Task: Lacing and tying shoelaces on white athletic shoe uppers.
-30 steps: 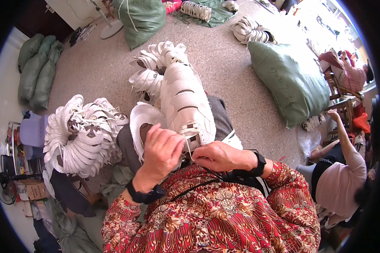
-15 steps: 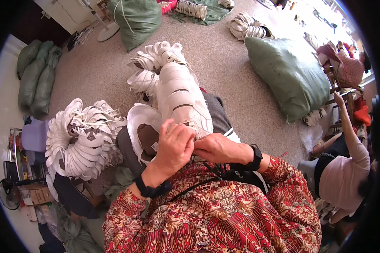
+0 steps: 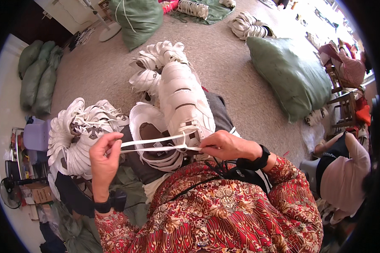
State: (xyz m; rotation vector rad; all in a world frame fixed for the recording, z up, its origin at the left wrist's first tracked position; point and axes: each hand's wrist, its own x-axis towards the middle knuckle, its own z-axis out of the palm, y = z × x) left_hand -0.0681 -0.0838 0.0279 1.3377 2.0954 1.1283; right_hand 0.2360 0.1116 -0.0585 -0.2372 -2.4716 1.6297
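White lace (image 3: 156, 144) stretched between both hands' fingers (image 3: 114, 145).

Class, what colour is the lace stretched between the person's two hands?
White. The lace runs from the left hand to the right hand, clearest in the head view.

I see white shoe uppers (image 3: 183, 99) and a white lace (image 3: 156, 143), my red paisley-patterned sleeves (image 3: 223, 215), black wristbands (image 3: 253, 162), green sacks (image 3: 289, 74), and a grey-beige floor (image 3: 223, 55).
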